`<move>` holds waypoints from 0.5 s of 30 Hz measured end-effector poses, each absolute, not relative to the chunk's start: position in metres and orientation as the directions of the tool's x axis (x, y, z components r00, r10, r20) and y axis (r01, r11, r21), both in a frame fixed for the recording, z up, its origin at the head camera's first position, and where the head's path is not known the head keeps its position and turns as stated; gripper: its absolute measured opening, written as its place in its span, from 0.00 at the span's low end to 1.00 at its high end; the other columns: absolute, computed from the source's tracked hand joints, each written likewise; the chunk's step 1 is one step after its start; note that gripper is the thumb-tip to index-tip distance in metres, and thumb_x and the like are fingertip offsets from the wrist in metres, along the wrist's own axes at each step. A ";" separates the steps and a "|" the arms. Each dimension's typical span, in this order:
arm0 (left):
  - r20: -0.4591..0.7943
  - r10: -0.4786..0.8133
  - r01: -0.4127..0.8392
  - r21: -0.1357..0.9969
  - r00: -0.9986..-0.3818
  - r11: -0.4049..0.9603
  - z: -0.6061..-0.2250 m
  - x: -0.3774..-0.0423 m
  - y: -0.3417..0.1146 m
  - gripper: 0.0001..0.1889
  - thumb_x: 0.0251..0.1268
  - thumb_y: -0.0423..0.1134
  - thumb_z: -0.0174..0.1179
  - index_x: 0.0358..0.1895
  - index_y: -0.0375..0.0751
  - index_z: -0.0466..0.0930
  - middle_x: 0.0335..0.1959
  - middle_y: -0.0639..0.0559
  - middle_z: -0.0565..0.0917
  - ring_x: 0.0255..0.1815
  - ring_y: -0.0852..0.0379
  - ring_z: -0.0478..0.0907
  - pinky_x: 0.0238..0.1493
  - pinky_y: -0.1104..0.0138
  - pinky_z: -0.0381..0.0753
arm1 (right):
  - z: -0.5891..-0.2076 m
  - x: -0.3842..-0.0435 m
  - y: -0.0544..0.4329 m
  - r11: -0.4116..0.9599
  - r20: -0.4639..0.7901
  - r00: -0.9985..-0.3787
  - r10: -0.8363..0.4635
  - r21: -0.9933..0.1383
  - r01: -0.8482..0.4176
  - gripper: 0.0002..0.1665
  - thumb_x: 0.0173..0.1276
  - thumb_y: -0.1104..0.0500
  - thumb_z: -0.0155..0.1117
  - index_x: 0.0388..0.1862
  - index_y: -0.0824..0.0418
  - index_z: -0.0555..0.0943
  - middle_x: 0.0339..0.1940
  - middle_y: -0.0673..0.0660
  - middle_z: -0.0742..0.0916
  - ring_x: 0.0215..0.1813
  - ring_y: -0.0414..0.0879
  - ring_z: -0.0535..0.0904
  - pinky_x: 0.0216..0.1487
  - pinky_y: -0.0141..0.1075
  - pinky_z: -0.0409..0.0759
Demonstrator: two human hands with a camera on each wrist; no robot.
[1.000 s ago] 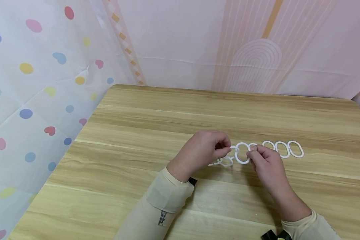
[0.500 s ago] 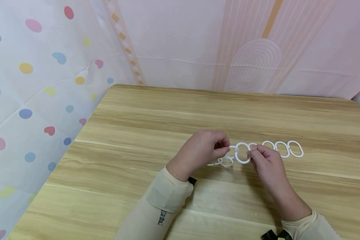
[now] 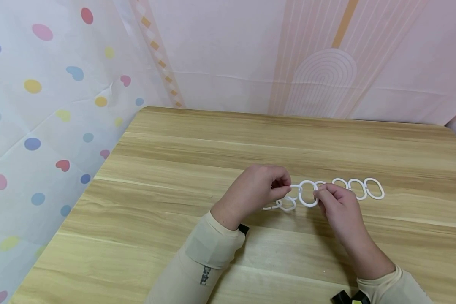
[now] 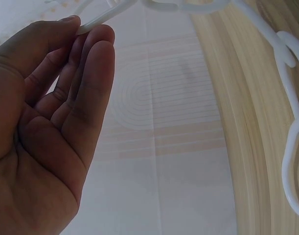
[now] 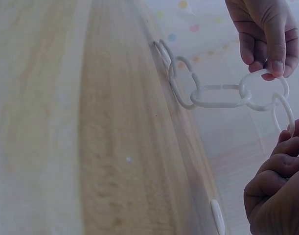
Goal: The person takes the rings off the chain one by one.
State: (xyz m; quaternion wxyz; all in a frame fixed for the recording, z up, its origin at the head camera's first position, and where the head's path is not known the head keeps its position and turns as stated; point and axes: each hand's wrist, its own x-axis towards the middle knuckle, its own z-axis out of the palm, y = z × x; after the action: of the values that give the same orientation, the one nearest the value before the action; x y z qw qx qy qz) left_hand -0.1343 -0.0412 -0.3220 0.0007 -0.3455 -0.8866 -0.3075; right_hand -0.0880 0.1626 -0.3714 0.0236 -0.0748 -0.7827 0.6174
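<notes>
My left hand (image 3: pixel 256 190) pinches a white plastic chain link between thumb and fingers, above the wooden table. From that link more joined white links (image 5: pixel 220 105) trail off; in the head view they sag below the left fingers. The right hand (image 3: pixel 340 211) pinches another white link (image 3: pixel 308 194) at its right side. In the right wrist view this link (image 5: pixel 285 115) is hooked through the one that the left hand (image 5: pixel 269 36) holds. Part of the chain is hidden behind the left hand in the head view.
Several loose white links lie in a row to the right, among them an oval one (image 3: pixel 374 188) at the end. Another link (image 3: pixel 320 183) is partly covered by the right hand. The table (image 3: pixel 197 139) meets a patterned cloth backdrop (image 3: pixel 228 55) behind.
Both hands stay almost in place. The link in the right hand has shifted very slightly to the right.
</notes>
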 end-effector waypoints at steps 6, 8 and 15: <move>0.217 0.611 0.614 0.544 -0.761 0.572 -0.322 -0.134 -0.041 0.06 0.66 0.32 0.65 0.31 0.46 0.83 0.27 0.60 0.81 0.28 0.66 0.75 0.34 0.75 0.74 | -0.371 -0.089 0.163 0.218 -0.065 -0.986 0.151 -0.971 0.097 0.12 0.69 0.67 0.56 0.25 0.71 0.76 0.14 0.50 0.70 0.19 0.42 0.64 0.19 0.34 0.63; 0.218 0.611 0.614 0.545 -0.761 0.570 -0.322 -0.134 -0.041 0.06 0.66 0.32 0.65 0.30 0.46 0.83 0.27 0.60 0.81 0.28 0.66 0.75 0.34 0.75 0.74 | -0.371 -0.089 0.163 0.221 -0.066 -0.986 0.152 -0.970 0.099 0.12 0.69 0.67 0.56 0.25 0.71 0.76 0.14 0.49 0.70 0.19 0.42 0.64 0.19 0.34 0.63; 0.220 0.613 0.617 0.546 -0.759 0.567 -0.323 -0.134 -0.041 0.05 0.65 0.33 0.66 0.31 0.45 0.83 0.27 0.59 0.82 0.29 0.65 0.75 0.35 0.75 0.74 | -0.372 -0.089 0.164 0.230 -0.068 -0.985 0.157 -0.968 0.103 0.12 0.69 0.66 0.56 0.26 0.72 0.76 0.14 0.50 0.70 0.20 0.42 0.64 0.19 0.34 0.63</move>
State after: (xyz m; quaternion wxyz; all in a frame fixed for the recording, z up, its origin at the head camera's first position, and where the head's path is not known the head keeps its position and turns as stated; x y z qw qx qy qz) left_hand -0.1344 -0.0407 -0.3230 0.0027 -0.3474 -0.8851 -0.3097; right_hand -0.0894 0.1645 -0.3724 0.0220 -0.0832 -0.7838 0.6150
